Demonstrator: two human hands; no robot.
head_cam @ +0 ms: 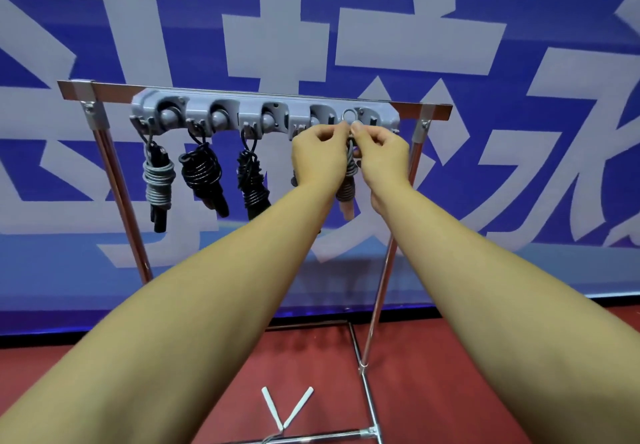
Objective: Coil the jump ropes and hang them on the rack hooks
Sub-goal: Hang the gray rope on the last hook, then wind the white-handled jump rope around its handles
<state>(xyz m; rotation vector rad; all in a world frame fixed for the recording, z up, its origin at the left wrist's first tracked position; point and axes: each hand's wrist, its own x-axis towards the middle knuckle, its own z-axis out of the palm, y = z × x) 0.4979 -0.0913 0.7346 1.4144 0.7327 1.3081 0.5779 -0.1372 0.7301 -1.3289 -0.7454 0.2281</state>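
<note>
- While both hands meet at the right end of the hook rail, the left hand [317, 147] and the right hand [379, 153] each pinch the top loop of a grey coiled rope [347, 180], whose bundle hangs between the wrists, right of frame centre
- Judging from the loop standing up over the rail [349, 115], the step in hand is seating it on the last hook; it would go best with the loop held wide, lifted clear over the hook tip, then lowered until the bundle's weight rests on the hook before either pinch loosens
- Three coiled ropes already hang to the left: a grey one [158, 180] and two black ones [202, 175] [252, 184]
- Behind the left wrist something dark shows at the fourth hook, probably another rope, too covered to tell
- That last hook itself is hidden by the fingers, so whether the loop has caught cannot be told
- At the bottom edge two white handles [287, 409] lie on the red floor, their cord cut off
</note>
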